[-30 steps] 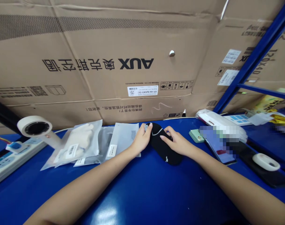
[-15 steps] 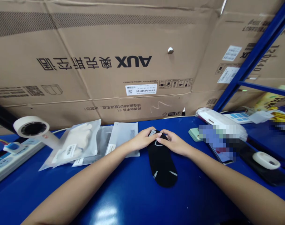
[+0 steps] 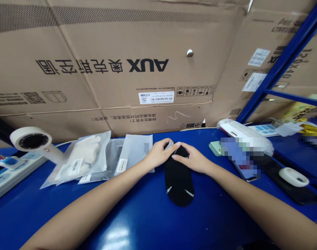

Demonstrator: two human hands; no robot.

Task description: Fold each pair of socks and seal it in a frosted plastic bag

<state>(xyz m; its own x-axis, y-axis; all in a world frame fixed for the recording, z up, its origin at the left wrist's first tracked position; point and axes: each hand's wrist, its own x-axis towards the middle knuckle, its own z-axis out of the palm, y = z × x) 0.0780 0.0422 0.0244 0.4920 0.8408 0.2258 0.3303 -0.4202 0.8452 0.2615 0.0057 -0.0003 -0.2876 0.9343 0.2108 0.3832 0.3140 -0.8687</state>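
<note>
A black sock (image 3: 178, 180) with small light marks near its toe lies on the blue table (image 3: 137, 208), toe end toward me. My left hand (image 3: 160, 152) pinches the far left corner of the sock, where a grey patch shows at its edge. My right hand (image 3: 190, 158) grips the far right side, its thumb lying across the top of the fabric. Both thumbs are close together over the far end. The fingers beneath the sock are partly hidden.
Left of my hands lie frosted zip bags (image 3: 136, 149), one bag (image 3: 85, 156) holding something cream-coloured. A white handheld fan (image 3: 49, 152) and a power strip (image 3: 15, 177) stand further left. To the right are a phone (image 3: 236, 156) and a white oval object (image 3: 293, 177). Cardboard (image 3: 108, 41) walls the back.
The sock has straightened a little, its toe end shifting slightly left. My right thumb has moved down and left over the fabric, and the white outline near it is now covered.
</note>
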